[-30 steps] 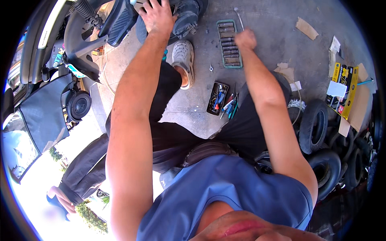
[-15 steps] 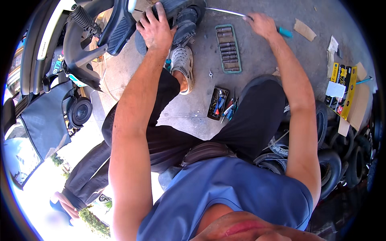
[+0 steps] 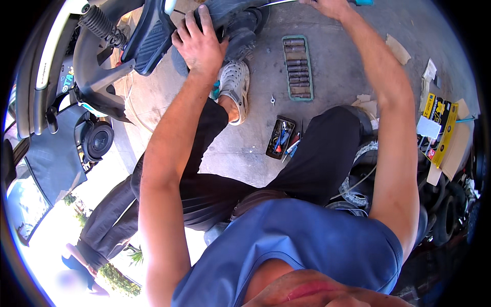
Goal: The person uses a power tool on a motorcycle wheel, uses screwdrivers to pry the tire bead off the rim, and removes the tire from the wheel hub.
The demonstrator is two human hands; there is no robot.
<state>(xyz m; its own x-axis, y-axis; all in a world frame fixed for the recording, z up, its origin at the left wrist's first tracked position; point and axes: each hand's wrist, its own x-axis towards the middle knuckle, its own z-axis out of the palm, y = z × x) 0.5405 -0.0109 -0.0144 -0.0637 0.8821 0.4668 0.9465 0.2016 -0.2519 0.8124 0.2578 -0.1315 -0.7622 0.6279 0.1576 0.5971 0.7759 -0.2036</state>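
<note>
Tyre [image 3: 232, 9], far and left of centre, lies under the left hand [image 3: 201, 50], whose fingers [image 3: 206, 19] are spread across it. At the far edge, to the right, the right hand [image 3: 327, 6] is closed around a tool [image 3: 281, 2] with a teal handle [image 3: 364, 2], its metal shaft [image 3: 276, 3] pointing left toward the tyre. Nearer on the floor [image 3: 235, 158] are a green tray [image 3: 286, 66] of sockets [image 3: 298, 68] and a black tray [image 3: 271, 137].

Teal tool hndl [image 3: 364, 2], blu shirt [image 3: 302, 240], blk trousers [image 3: 325, 151]
</note>
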